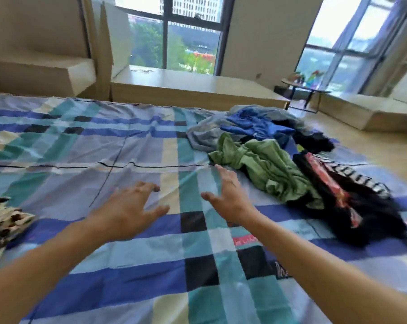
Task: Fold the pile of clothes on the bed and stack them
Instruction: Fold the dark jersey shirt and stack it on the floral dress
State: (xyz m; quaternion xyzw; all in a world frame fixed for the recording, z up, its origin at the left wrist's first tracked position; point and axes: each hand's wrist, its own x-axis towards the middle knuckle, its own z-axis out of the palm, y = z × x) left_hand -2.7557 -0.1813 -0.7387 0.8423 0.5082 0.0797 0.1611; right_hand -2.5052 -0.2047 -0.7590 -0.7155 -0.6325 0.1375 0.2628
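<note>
A loose pile of clothes lies on the right side of the bed (85, 146), which has a blue, teal and cream checked sheet. In the pile are a crumpled green garment (265, 164), a black garment with pink and striped parts (352, 202), a blue garment (251, 125) and a grey one (204, 136). My left hand (130, 209) hovers over the sheet with fingers spread, holding nothing. My right hand (228, 192) is also open, just left of the green garment and not touching it.
A cream and black patterned garment (3, 223) lies at the bed's left edge. Beyond the bed are a low wooden platform (188, 87) under the windows, a small round table (305, 87) with colourful items, and wooden floor (370, 146) on the right.
</note>
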